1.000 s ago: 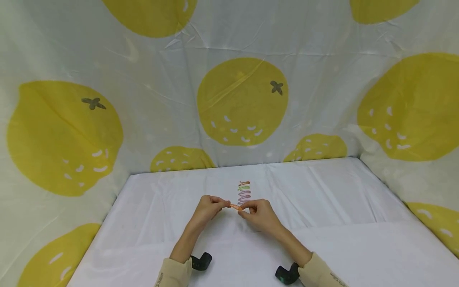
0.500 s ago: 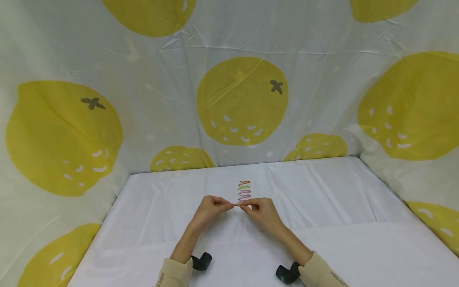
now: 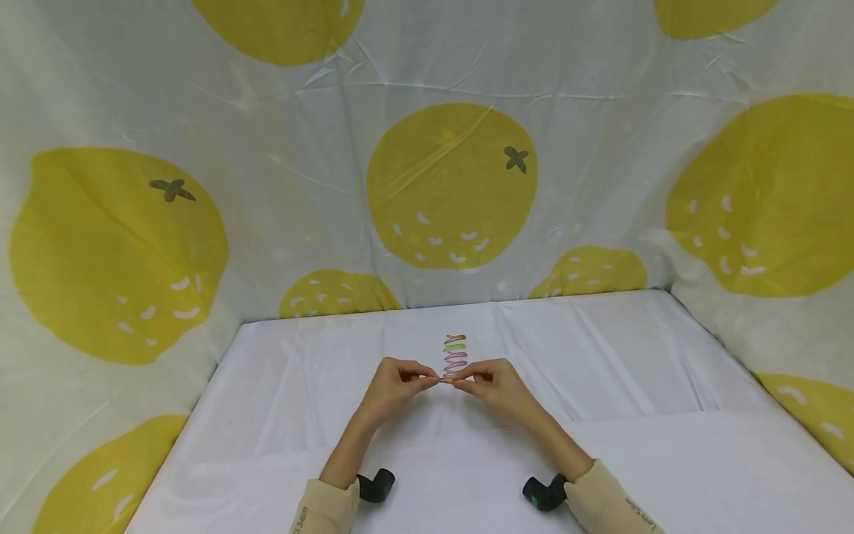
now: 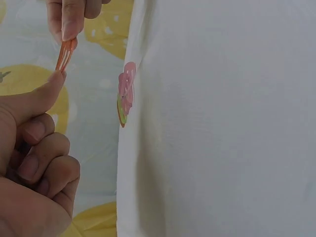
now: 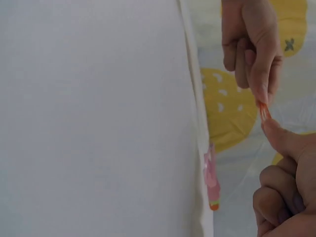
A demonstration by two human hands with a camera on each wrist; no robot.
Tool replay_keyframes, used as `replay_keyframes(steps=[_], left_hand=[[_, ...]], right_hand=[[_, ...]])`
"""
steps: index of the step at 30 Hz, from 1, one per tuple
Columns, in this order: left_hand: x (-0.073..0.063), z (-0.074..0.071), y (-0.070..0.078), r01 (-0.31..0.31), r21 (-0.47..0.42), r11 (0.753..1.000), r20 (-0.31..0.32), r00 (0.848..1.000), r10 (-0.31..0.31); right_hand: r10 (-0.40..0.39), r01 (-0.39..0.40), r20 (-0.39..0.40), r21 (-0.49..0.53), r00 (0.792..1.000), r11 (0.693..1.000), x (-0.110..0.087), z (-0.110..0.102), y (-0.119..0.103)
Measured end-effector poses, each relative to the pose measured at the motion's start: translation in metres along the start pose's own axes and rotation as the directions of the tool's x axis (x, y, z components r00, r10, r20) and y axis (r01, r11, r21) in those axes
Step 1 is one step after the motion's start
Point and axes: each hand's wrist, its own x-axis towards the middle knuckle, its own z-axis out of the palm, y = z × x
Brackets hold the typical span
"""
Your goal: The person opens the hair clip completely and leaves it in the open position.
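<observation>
Both hands meet over the middle of the table in the head view. The left hand (image 3: 392,389) pinches one end of an orange snap hair clip (image 4: 64,55) between thumb and finger. At the other end, the right hand (image 3: 499,389) pinches the same clip. Slots run along the clip in the left wrist view; from the head it appears as a thin sliver, mostly covered by fingertips. Just beyond the hands, more clips lie in a column: an orange clip (image 3: 455,338), a green clip (image 3: 455,347) and pink clips (image 3: 456,360), the nearest partly hidden.
A white cloth (image 3: 634,371) covers the table. Curtains with yellow lemon prints (image 3: 454,189) hang along the back and sides. A black curved piece (image 3: 377,486) sits at the left wrist, and a similar black piece (image 3: 544,493) at the right wrist.
The orange clip has turned from showing its flat side to nearly edge-on. Both hands have moved slightly right and away, still pinching it. The clips in the column stay put.
</observation>
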Motion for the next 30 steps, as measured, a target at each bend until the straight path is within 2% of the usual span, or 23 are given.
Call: replay_keyframes(steps=[4, 8, 15, 20, 30], left_hand=[[0.001, -0.001, 0.001, -0.005, -0.021, 1.0, 0.036, 0.999, 0.006], [0.0, -0.001, 0.0, -0.009, -0.025, 1.0, 0.043, 0.999, 0.011], [0.001, 0.001, -0.002, 0.019, -0.018, 1.0, 0.04, 0.999, -0.019], [0.004, 0.006, 0.0, 0.023, 0.034, 0.999, 0.021, 1.0, -0.023], [0.003, 0.012, 0.002, 0.028, 0.137, 0.99, -0.01, 1.0, -0.027]], right_hand=[[0.013, -0.015, 0.067, 0.027, 0.998, 1.0, 0.0, -0.008, -0.001], [0.009, -0.012, 0.091, 0.042, 0.996, 0.999, 0.0, -0.01, 0.0], [0.037, -0.037, 0.054, 0.003, 0.998, 0.999, -0.001, -0.012, 0.002], [0.06, -0.059, 0.022, -0.031, 0.998, 0.998, -0.001, -0.015, 0.003], [0.105, -0.105, -0.026, -0.018, 0.994, 0.994, 0.0, -0.015, 0.008]])
